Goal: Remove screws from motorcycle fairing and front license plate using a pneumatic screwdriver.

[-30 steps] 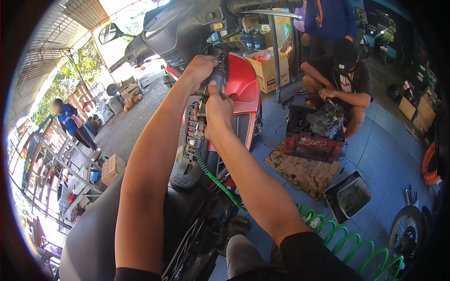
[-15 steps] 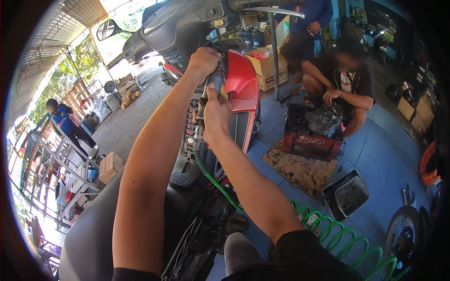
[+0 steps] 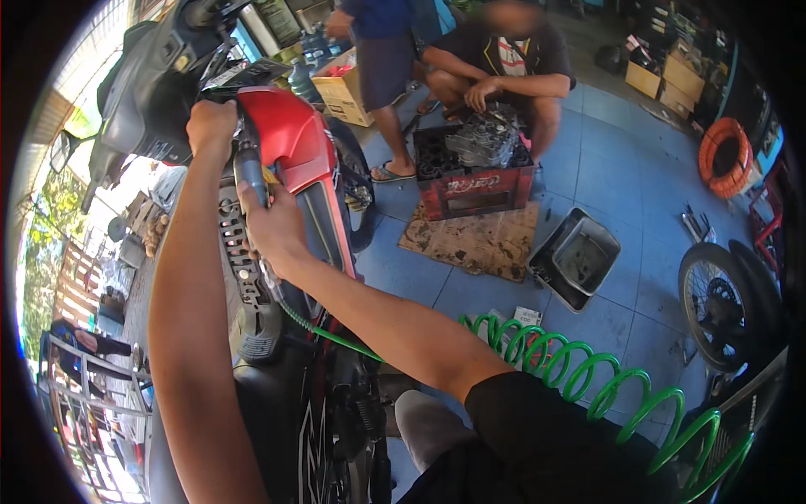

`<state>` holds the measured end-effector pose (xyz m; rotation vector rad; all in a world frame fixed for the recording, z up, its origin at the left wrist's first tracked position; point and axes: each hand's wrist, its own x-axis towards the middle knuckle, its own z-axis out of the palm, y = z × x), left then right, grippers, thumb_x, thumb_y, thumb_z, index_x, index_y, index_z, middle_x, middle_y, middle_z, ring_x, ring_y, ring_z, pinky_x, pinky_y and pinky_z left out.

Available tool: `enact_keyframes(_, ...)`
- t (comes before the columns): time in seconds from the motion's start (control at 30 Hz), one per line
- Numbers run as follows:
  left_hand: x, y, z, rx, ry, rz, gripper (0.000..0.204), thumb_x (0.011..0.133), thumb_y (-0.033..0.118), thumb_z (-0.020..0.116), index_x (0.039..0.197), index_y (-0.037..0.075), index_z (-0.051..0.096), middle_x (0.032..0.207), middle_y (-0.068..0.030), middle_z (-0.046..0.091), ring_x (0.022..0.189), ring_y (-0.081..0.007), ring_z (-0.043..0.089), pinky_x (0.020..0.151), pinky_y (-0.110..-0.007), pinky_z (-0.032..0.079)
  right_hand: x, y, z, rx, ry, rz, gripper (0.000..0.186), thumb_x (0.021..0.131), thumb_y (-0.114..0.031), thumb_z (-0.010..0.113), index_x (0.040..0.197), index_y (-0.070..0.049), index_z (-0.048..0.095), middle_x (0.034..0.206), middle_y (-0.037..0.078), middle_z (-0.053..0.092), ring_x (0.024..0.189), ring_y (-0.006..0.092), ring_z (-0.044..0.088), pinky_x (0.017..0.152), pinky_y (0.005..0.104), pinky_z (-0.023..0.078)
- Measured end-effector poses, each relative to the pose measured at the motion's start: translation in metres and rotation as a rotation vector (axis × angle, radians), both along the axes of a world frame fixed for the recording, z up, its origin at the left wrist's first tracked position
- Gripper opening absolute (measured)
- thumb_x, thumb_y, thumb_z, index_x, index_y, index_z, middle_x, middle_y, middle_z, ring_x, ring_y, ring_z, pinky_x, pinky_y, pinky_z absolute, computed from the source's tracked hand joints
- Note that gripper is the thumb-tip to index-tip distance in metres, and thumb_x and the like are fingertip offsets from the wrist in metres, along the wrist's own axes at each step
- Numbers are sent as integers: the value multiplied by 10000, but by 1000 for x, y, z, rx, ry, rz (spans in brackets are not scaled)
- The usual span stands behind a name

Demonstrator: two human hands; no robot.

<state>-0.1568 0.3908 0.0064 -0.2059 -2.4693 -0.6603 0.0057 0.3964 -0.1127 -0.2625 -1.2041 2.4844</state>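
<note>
My right hand [image 3: 270, 228] grips a dark air tool [image 3: 252, 172] whose green coiled hose [image 3: 579, 370] runs back to the lower right. The tool's tip is against the front of a motorcycle, beside its red body panel [image 3: 294, 139]. My left hand [image 3: 210, 124] is closed on the motorcycle's front just above the tool, next to the red panel. The black headlight cowl [image 3: 143, 92] rises above both hands.
A person squats at a red crate [image 3: 474, 189] holding an engine part, another person stands behind. A cardboard sheet [image 3: 474, 244] and metal tray [image 3: 579, 256] lie on the blue tiled floor. A wheel [image 3: 718, 307] stands right. Cardboard boxes [image 3: 340, 84] sit beyond.
The view has swung left and down, so the squatting person and crate now sit higher and nearer the middle. Both hands stay on the tool and motorcycle front.
</note>
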Motion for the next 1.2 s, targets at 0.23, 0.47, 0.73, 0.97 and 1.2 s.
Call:
enact_keyframes(0.23, -4, 16, -1, 2, -62, -36, 419, 826, 217, 553, 1109, -60, 688, 1223, -300, 639, 1204, -415, 604, 1021, -435, 471, 53, 34, -62, 171, -59, 26, 490, 948, -432, 648, 1163, 3, 581, 654, 44, 553, 448, 133, 552, 380, 308, 424)
enact_keyframes(0.47, -43, -7, -7, 514, -202, -382, 119, 833, 94, 635, 801, -20, 650, 678, -60, 554, 600, -143, 486, 551, -325, 361, 123, 76, -133, 459, -246, 91, 570, 939, -469, 648, 1239, 9, 571, 696, 54, 597, 493, 124, 587, 445, 308, 464)
enact_keyframes(0.73, -50, -15, 1, 778, -449, -365, 212, 907, 119, 530, 699, 139, 493, 535, 24, 376, 375, -107, 238, 366, -309, 151, 197, 106, -228, 376, -430, 191, 590, 924, -514, 634, 1193, 10, 582, 676, 68, 620, 513, 166, 632, 461, 331, 497)
enact_keyframes(0.97, -41, 22, -19, 995, -386, -315, 157, 875, 70, 374, 738, 114, 436, 559, -6, 385, 390, -121, 280, 378, -298, 174, 221, 122, -280, 387, -547, 221, 622, 917, -534, 644, 1200, 17, 595, 751, 80, 634, 522, 151, 629, 461, 319, 503)
enact_keyframes(1.2, -111, -50, -33, 165, 221, 88, 293, 928, 251, 509, 866, 58, 720, 791, -121, 697, 724, -273, 685, 585, -444, 535, 200, 126, -279, 499, -362, 302, 595, 923, -501, 659, 1199, 23, 596, 750, 56, 599, 531, 131, 600, 459, 307, 484)
